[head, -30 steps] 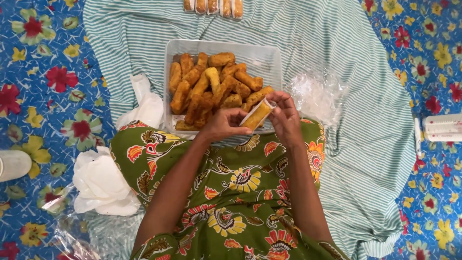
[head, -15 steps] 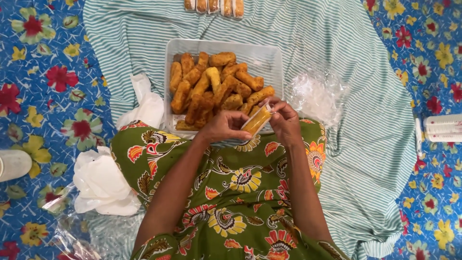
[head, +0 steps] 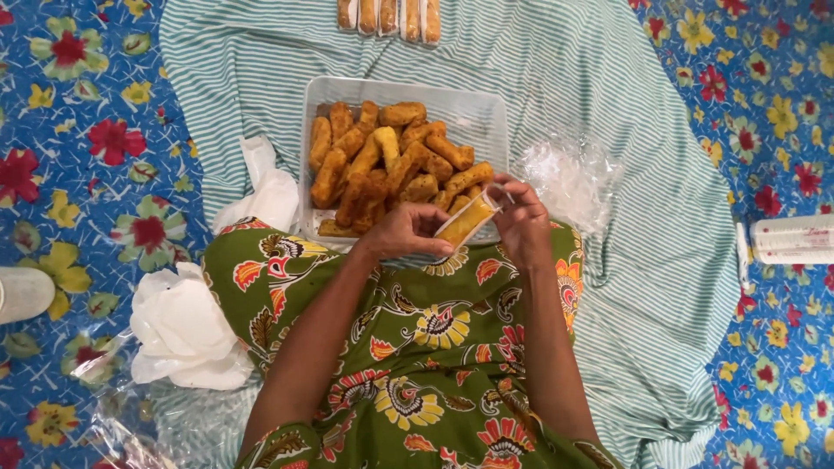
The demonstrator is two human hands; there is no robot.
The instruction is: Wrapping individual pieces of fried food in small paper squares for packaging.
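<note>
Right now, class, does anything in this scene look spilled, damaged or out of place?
Nothing stands out. The fried sticks sit inside the clear tray, and both hands, left hand and right hand, hold one wrapped stick over the lap.

Bright even light, soft shadows, sharp

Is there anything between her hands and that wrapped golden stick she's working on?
Nothing visible. The left hand and right hand both already touch the wrapped stick, holding it just above the near edge of the clear tray of fried sticks.
</note>
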